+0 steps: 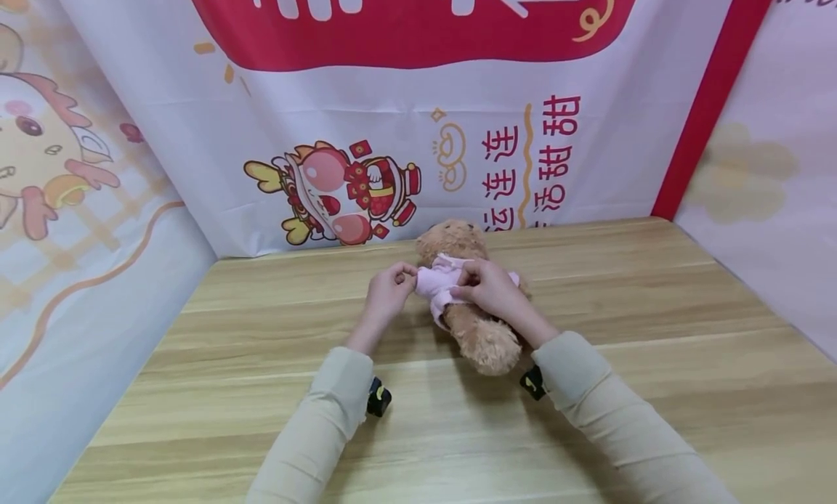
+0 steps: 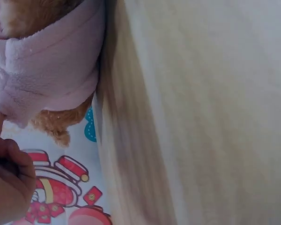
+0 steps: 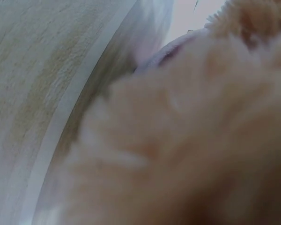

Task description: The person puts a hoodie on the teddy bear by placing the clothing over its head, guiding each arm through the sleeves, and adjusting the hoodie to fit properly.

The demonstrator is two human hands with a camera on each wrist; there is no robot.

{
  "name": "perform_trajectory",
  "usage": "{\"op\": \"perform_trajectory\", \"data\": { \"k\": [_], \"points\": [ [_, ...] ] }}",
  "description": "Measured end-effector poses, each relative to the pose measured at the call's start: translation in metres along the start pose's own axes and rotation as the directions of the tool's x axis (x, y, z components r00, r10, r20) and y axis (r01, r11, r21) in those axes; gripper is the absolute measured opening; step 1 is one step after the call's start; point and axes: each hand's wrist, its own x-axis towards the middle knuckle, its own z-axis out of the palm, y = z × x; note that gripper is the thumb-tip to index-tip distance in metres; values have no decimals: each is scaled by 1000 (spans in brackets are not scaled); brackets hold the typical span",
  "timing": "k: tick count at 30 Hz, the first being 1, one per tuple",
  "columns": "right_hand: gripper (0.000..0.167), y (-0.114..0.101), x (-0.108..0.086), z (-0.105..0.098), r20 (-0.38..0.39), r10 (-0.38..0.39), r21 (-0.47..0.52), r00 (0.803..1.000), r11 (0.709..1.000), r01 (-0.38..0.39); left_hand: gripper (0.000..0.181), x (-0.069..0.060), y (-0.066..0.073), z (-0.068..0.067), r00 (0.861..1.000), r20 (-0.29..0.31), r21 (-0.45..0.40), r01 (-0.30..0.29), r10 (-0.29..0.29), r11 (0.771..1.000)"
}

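Note:
A brown teddy bear [image 1: 492, 344] lies on the table, its head towards the back wall. It wears a small pink top [image 1: 437, 280], which fills the upper left of the left wrist view as fuzzy pink cloth [image 2: 51, 63]. At the top's left side, my left hand [image 1: 387, 292] pinches the edge of the cloth between thumb and fingers. My right hand [image 1: 492, 289] reaches across the bear's body and pinches the front of the top. Blurred brown fur [image 3: 178, 145] covers most of the right wrist view, hiding the right fingers there.
The wooden table [image 1: 261, 359] extends around the bear on all sides. Behind it hangs a white and red printed banner [image 1: 418, 104], close to the bear's head. Printed cloth walls [image 1: 85, 199] stand at left and right. A dark wrist device [image 1: 378, 397] shows under each cuff.

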Motion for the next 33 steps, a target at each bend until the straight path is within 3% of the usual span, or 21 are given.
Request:
{"op": "perform_trajectory", "data": {
  "k": [3,6,8,9,11,15,18,21,25,30,33],
  "points": [
    [16,0,-2,2,19,4,24,1000,1000,-4,17,3,-5,-1,988,-37,-138,142,-148,980],
    [16,0,-4,4,42,-14,32,999,999,13,23,5,-11,-1,955,-18,-326,274,-296,905],
    [16,-1,-3,5,41,-12,17,999,1000,11,24,5,-13,-1,946,-17,-365,296,-324,883],
    [15,-1,-2,5,34,-6,7,999,1000,6,26,4,-13,-1,947,-16,-367,293,-321,883],
    [15,-2,-1,6,15,22,-10,1000,1000,-22,28,2,-12,-1,961,-20,-338,253,-275,907],
    [14,-4,0,4,5,66,-14,998,998,-66,32,-4,-7,2,989,-2,-185,148,-150,972],
    [15,-4,0,2,3,68,-12,998,998,-68,32,-5,-3,7,996,5,-103,84,-84,991],
    [16,-3,0,0,3,63,-9,998,998,-63,28,-1,-1,7,998,12,-110,68,-67,992],
    [17,-2,1,-1,17,72,-3,997,997,-72,29,4,-1,-3,993,42,-136,112,-108,984],
    [18,-1,2,0,43,112,10,993,994,-112,30,13,-8,-18,999,-1,17,38,-38,999],
    [19,-3,2,3,74,107,38,992,993,-110,29,16,-12,-20,1000,-27,121,15,-12,993]
  ]
}}
